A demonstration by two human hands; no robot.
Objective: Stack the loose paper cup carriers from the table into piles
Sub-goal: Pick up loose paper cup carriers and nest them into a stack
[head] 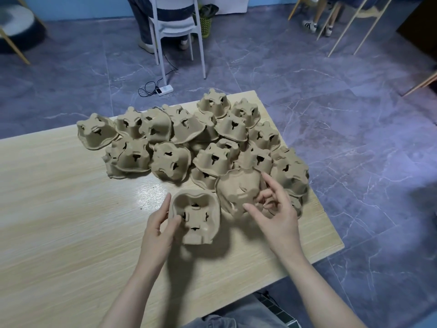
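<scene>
The left hand (158, 223) is closest to us. Its thumb and fingers are curled round the left edge of 1 carrier (195, 217), holding it cup-side up just over the table (59, 221). It may be more than 1 carrier pushed together; I cannot tell.

Just to the right, the right hand (272, 209) is spread wide. Its fingers are loose and hold nothing. They hover right by a tipped carrier (238, 190) that leans on its side against the heap. I cannot tell if the fingertips touch it yet.

Behind both hands sits the big heap of loose carriers (189, 138). Most lie upside down, bumps up, and many lean on each other. No neat pile shows yet, so the job looks like it is only starting.

To do this step well, I think the right hand should take the tipped carrier by its rim, not squeeze the soft middle. Turn it the same way up as the held 1. Line up the 4 holes, then drop it in so it nests flat. Lift it clear first, so the leaning ones beside it do not slide off the right edge of the table.

Far back, on the floor (331, 114), stand a white chair (175, 27) and a power strip (163, 89).
</scene>
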